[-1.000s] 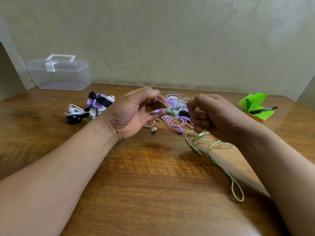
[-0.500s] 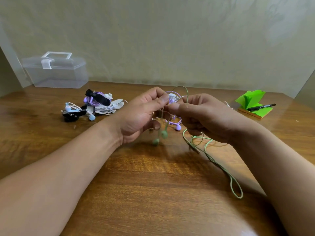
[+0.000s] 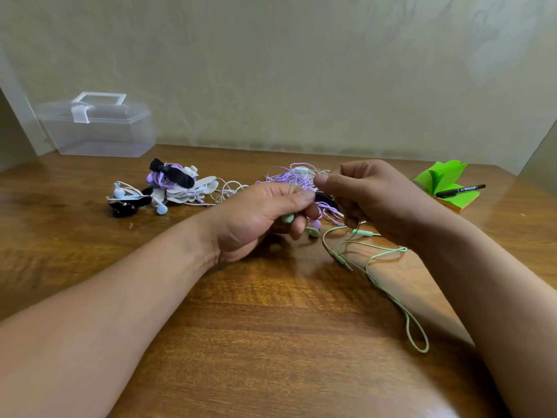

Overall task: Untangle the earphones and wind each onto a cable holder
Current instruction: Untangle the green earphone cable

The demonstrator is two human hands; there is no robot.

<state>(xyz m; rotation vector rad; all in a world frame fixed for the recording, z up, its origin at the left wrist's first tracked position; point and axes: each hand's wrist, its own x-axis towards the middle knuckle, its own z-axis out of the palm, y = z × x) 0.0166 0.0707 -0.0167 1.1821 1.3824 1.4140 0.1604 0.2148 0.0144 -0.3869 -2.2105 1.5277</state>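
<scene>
My left hand is curled round the green earphones, with one green earbud showing under its fingers. My right hand pinches the thin green cable just above it. The rest of the green cable trails over the wooden table in loops toward the right front, its plug lying by my right wrist. Behind both hands lies a tangle of purple earphones, with a purple bud beside a second green bud. Part of the tangle is hidden by my fingers.
At the left lies a heap of wound earphones: purple with a black holder, white ones, and blue ones with a black holder. A clear plastic box stands at the back left. Green sticky notes with a black pen lie at the right.
My left hand has lowered and closed round the green buds that hung free half a second ago. My right hand has lifted slightly, still pinching the cable. The camera view shifted a little.
</scene>
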